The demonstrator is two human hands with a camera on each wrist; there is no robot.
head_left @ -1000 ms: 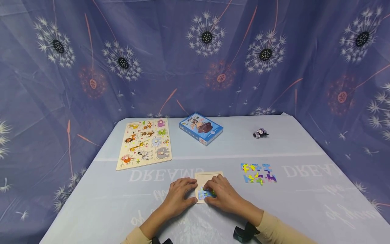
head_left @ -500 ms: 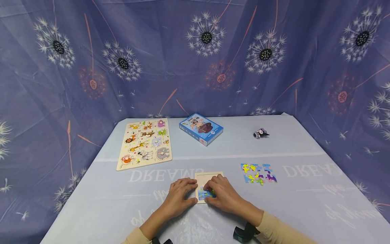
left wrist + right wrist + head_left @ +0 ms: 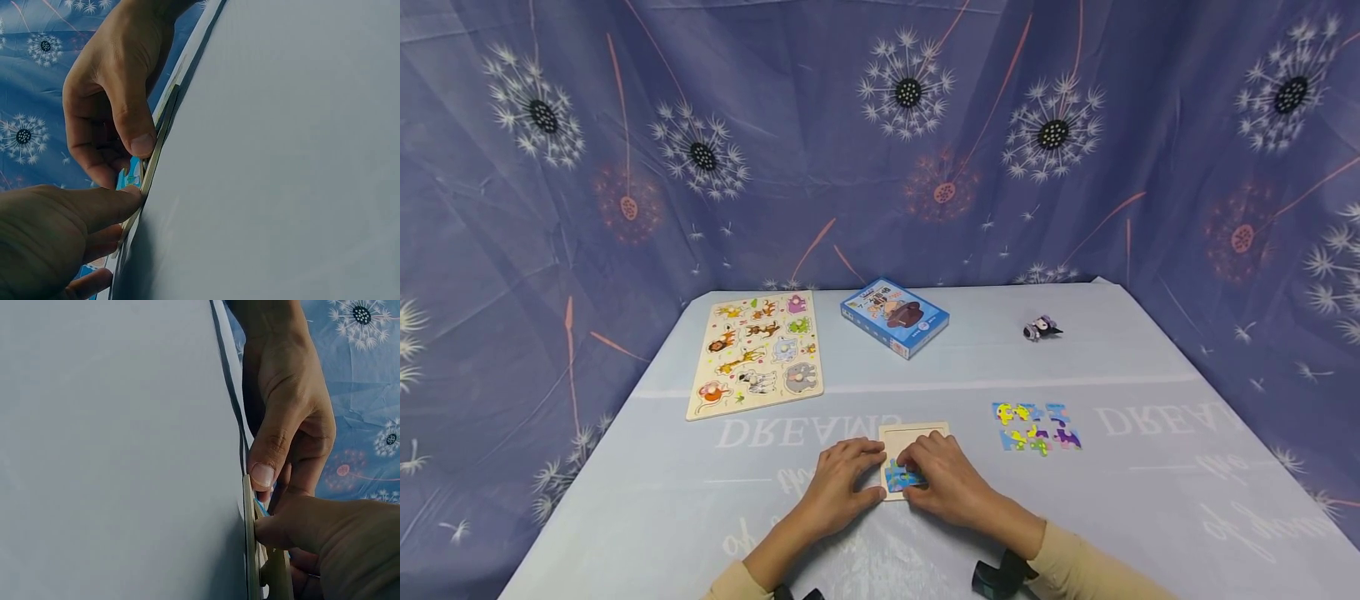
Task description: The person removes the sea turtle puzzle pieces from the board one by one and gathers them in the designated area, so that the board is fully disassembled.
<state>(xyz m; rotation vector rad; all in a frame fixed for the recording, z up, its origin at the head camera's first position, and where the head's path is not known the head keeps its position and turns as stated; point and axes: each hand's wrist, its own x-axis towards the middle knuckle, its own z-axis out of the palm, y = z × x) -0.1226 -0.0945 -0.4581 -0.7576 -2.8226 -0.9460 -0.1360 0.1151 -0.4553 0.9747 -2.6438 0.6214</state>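
Observation:
A small square wooden puzzle tray [image 3: 915, 439] lies flat between the two hands. Blue jigsaw pieces [image 3: 897, 477] sit in its near part, partly covered by the right fingers. The left hand [image 3: 842, 479] rests along the tray's left side, thumb at the near corner and fingers reaching farther up the edge. The right hand [image 3: 949, 479] leans over the tray from the right and pinches a jigsaw piece between thumb and fingers. From the right wrist, a wooden piece [image 3: 282, 578] shows tilted above the tray's rim [image 3: 249, 562].
To the right lie several loose jigsaw pieces [image 3: 1009, 413]. Farther back are an animal peg puzzle board [image 3: 760, 354], a blue box [image 3: 897, 317] and a small dark-and-white toy figure [image 3: 1041, 327]. A patterned blue curtain [image 3: 820, 150] hangs behind the table.
The right hand has moved slightly left over the tray, and the blue jigsaw pieces under it have shifted left. The left hand has stayed in place.

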